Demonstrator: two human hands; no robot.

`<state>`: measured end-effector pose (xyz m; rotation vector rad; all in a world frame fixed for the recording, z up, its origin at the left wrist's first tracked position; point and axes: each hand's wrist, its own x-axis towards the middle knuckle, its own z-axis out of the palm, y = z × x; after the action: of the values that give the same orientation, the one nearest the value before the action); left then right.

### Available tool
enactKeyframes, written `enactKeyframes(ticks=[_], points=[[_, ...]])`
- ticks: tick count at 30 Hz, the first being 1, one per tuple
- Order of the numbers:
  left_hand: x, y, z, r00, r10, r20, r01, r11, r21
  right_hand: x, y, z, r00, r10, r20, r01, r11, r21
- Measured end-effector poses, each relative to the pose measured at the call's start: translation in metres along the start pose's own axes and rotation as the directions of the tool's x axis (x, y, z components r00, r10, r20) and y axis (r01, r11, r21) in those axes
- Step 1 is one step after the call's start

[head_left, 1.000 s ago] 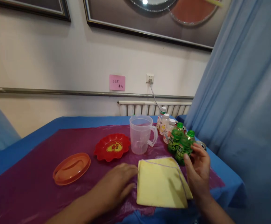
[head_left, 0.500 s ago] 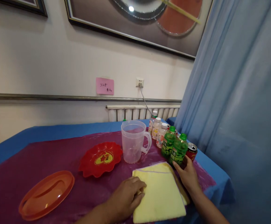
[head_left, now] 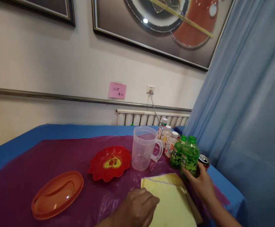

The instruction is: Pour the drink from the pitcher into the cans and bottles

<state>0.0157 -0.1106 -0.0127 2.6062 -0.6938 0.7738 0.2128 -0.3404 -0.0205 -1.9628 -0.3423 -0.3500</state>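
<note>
My right hand (head_left: 202, 181) is closed around the lower part of a green plastic bottle (head_left: 191, 154), which stands nearly upright. Just left of it is a second green bottle (head_left: 176, 156), partly covered by the first. A folded yellow cloth (head_left: 170, 195) with a pale purple edge lies between my hands. Over its left side is my left hand (head_left: 139, 206), fingers curled together; their inside is hidden. Behind the cloth stands a clear plastic jug (head_left: 142, 154), its handle toward the bottles.
A red scalloped plate (head_left: 110, 173) and an orange oval lid (head_left: 57, 195) lie to the left on the purple sheet (head_left: 68, 154). Several clear bottles (head_left: 171, 145) line up behind the green ones. An opened can (head_left: 204, 160) stands beyond my right hand. A blue curtain (head_left: 251, 104) hangs at right.
My right hand has gone from touching the front green bottle to gripping it, and the bottle looks slightly shifted. My left hand's fingers have curled more tightly. The view has turned slightly left.
</note>
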Motion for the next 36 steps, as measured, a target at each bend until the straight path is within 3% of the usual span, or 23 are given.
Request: enactKeyframes(ticks=[4,7,10,17,25,31,33,36], points=[[0.001,0.007,-0.002,0.998,0.048,-0.031,-0.047,0.999,0.025,0.028,-0.040,-0.016,0.976,-0.191,0.108,0.204,0.971,-0.126],[0.001,0.008,-0.002,0.995,0.083,-0.051,-0.082,0.996,0.024,0.055,-0.069,-0.021,0.908,-0.378,0.179,0.413,0.880,-0.236],[0.000,0.006,-0.001,0.996,0.064,-0.061,-0.062,0.998,0.026,0.083,-0.093,-0.023,0.828,-0.489,0.275,0.560,0.756,-0.340],[-0.005,0.001,0.008,0.991,0.077,-0.113,-0.071,0.996,0.056,0.134,-0.130,-0.017,0.671,-0.547,0.500,0.740,0.453,-0.498],[-0.005,-0.002,0.016,0.957,0.157,-0.245,-0.133,0.985,0.109,0.147,-0.151,-0.018,0.565,-0.535,0.629,0.821,0.287,-0.494],[-0.004,0.000,0.017,0.960,0.140,-0.241,-0.115,0.987,0.115,0.158,-0.186,-0.015,0.452,-0.565,0.690,0.853,0.048,-0.519],[-0.005,0.001,0.015,0.964,0.134,-0.228,-0.108,0.987,0.122,0.157,-0.203,-0.008,0.388,-0.579,0.717,0.856,-0.061,-0.513],[-0.005,0.002,0.013,0.976,0.116,-0.183,-0.092,0.987,0.133,0.146,-0.225,0.010,0.214,-0.586,0.782,0.870,-0.249,-0.425]])
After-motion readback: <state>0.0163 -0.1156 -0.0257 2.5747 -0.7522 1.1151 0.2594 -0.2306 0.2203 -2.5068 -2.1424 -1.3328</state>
